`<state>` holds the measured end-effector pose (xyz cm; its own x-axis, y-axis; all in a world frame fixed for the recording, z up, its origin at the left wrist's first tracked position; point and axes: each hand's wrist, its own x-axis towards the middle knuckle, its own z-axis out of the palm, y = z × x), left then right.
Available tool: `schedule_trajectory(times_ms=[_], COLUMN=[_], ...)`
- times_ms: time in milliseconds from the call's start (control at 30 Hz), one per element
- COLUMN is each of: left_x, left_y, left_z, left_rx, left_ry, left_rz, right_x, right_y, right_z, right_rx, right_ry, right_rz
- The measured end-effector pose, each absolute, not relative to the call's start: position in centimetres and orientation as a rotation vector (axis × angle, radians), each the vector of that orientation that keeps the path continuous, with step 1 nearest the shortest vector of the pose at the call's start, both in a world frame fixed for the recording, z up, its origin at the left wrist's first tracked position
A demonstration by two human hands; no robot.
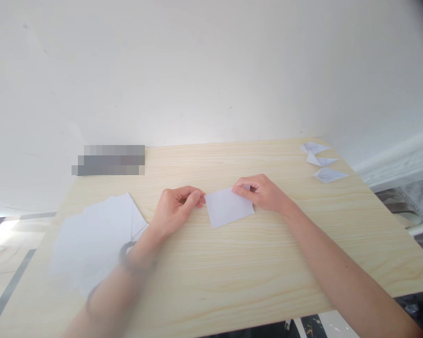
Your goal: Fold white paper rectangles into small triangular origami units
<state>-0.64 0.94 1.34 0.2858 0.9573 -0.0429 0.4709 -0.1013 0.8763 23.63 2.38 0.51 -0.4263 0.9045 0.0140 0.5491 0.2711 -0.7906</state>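
Note:
A small white folded sheet of paper (228, 207) lies flat near the middle of the light wooden table (254, 263). My left hand (176, 209) rests on the table at the sheet's left corner, fingers curled and pinching that corner. My right hand (262, 192) presses its curled fingers on the sheet's upper right corner. Both forearms reach in from the near edge; a dark band sits on my left wrist.
A loose stack of white paper sheets (98, 234) lies at the left of the table. Three folded white paper shapes (322, 162) sit at the far right corner. A blurred grey patch (109, 159) lies at the back left. A white wall stands behind.

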Motion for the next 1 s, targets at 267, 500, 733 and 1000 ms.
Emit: schedule_trajectory(times_ms=[267, 500, 733, 1000], left_x=[0.6, 0.3, -0.9, 0.0], left_y=[0.5, 0.5, 1.0, 0.8], left_z=[0.9, 0.8, 1.0, 1.2], left_rx=[1.874, 1.948, 1.903, 1.904], left_ry=[1.192, 1.259, 1.169, 1.235], left_rz=[0.658, 0.638, 0.519, 0.669], right_x=[20.2, 20.2, 24.4, 22.5], right_y=[0.9, 0.9, 2.7, 1.9], right_z=[0.2, -0.1, 0.3, 0.3], right_rx=[-1.117, -1.077, -1.282, -1.240], right_ry=[-2.215, -2.203, -1.929, -2.095], right_rz=[0.843, 0.862, 0.869, 0.983])
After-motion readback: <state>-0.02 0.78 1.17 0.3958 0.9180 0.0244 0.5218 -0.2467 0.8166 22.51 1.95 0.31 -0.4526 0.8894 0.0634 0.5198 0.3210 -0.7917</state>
